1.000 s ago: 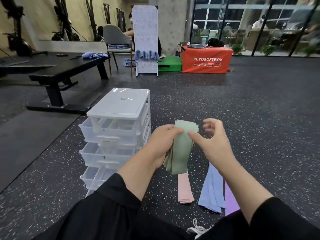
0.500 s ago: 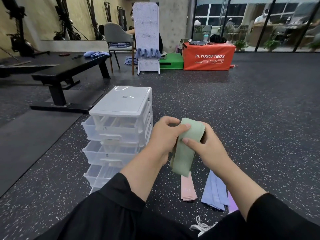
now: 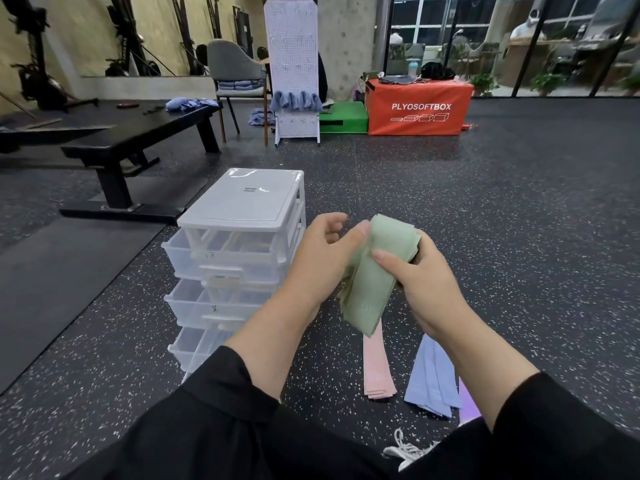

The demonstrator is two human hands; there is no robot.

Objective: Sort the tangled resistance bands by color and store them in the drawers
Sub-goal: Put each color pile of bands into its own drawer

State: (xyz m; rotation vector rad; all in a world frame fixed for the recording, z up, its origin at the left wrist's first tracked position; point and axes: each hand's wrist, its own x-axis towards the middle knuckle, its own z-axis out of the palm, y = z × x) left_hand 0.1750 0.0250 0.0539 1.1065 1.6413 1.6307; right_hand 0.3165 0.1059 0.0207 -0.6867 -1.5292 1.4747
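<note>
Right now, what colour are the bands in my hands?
Pale green bands, clearest in the head view.

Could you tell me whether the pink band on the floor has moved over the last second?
No: the pink band lies beside the blue band as before.

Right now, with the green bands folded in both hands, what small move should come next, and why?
Probably free the left hand to pull the top drawer further out, while the right hand keeps the folded green resistance bands. The bands look gathered, and the drawer is only slightly open beside them.
</note>
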